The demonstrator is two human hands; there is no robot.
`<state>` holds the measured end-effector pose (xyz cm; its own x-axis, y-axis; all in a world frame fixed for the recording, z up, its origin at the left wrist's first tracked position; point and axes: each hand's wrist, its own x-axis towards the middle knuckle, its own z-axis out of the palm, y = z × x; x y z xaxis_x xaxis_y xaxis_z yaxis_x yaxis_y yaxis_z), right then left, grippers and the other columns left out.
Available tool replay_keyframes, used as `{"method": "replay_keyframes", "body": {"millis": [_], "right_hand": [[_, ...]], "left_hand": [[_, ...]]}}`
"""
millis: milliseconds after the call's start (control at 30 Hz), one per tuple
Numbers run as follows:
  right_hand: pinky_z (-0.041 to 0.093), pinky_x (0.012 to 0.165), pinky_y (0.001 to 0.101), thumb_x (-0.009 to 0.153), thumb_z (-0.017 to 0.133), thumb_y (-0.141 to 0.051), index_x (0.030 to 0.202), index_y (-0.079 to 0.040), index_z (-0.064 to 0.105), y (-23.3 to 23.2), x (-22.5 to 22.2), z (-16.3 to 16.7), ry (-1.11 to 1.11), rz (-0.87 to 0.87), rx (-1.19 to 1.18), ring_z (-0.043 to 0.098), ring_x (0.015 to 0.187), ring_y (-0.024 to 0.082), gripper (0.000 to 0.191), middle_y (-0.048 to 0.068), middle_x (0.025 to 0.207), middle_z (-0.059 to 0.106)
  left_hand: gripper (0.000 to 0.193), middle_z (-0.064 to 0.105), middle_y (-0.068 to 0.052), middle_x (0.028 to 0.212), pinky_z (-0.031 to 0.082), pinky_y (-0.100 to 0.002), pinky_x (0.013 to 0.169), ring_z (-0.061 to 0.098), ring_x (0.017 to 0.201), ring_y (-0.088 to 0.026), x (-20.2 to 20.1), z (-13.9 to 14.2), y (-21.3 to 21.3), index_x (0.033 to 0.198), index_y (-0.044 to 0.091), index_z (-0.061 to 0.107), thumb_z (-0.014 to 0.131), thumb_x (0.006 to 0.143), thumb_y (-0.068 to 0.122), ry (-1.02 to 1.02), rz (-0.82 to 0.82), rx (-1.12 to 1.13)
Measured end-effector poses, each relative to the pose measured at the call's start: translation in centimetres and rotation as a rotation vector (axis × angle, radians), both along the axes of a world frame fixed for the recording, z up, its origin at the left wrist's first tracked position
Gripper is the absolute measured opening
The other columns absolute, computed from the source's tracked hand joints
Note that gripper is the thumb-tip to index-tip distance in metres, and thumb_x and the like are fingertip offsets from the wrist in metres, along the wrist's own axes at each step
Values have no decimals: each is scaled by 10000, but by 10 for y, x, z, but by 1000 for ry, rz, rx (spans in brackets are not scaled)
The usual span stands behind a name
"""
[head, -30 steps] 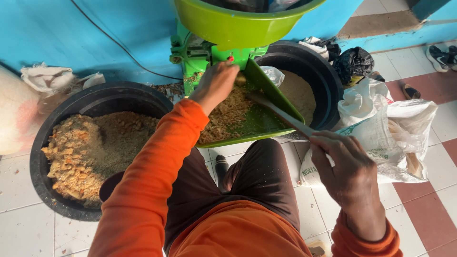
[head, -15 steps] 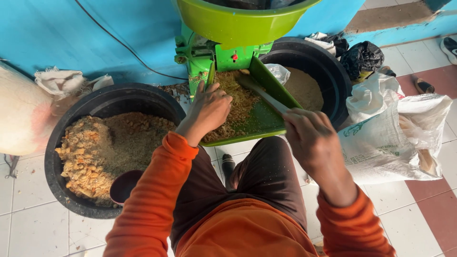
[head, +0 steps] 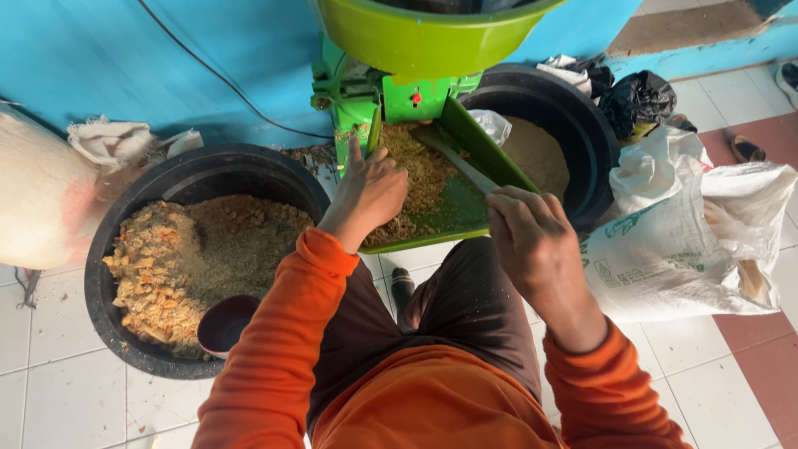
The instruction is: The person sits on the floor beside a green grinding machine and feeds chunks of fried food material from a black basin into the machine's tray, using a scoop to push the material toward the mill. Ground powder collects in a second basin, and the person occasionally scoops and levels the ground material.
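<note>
Pressing into the crumbly brown meal (head: pixel 416 179) on the green chute (head: pixel 486 150), the left hand (head: pixel 370 191) is lying flat, fingers spread. The right hand (head: pixel 532 237) is clamping a flat blade (head: pixel 457 162), angling it down the chute to scrape meal along.

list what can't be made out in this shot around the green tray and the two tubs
Head view only.
- Green bowl: its inside is cut off by the top edge.
- Left hand: fingertips buried in the mash on the green tray.
- Right hand: its grip hides the handle of the flat tool.
- Right black tub: near side hidden behind the tray.
</note>
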<state>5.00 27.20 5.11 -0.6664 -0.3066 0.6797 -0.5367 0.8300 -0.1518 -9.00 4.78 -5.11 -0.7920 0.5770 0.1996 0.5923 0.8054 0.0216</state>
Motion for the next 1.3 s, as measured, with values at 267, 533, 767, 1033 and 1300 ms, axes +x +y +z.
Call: {"method": "replay_keyframes", "body": {"millis": [267,533,767,1033,1300], "right_hand": [[563,875,376,924,736,-21,1094,3,701,-16,-30,-42,-45,-9,-35,675,966,287,175,118,1152,726],[559,874,382,919,734,-34,1098,7,704,-18,-37,-40,-83,-14,-17,672,961,293,186,124,1170,728],[565,893,376,920,722,-22,1075,7,719,-2,-30,-32,-73,18,-77,703,972,282,158,127,1115,746],[575,906,383,934,745,-21,1080,9,733,22,-2,5,-59,-10,-47,722,1004,270,150,138,1105,753],[616,829,321,927,762,-2,1080,3,718,62,59,53,-146,-42,-52,747,955,237,159,130,1091,753]], "left_hand": [[187,712,-56,895,298,-665,1163,712,923,-241,2,12,0,852,104,728,636,997,177,-225,66,-52],[78,719,-63,940,323,-625,1069,674,1035,-277,6,11,-1,909,120,755,715,878,179,-105,43,68],[150,739,-56,924,341,-609,1064,683,1021,-270,6,10,0,1015,133,746,661,904,80,-92,51,114],[89,724,-71,827,298,-666,1054,659,1009,-273,-2,9,-1,932,110,729,696,859,72,-57,-23,196],[67,663,-85,859,392,-606,996,623,947,-284,-65,7,28,923,89,684,661,973,126,-19,26,240]]}}
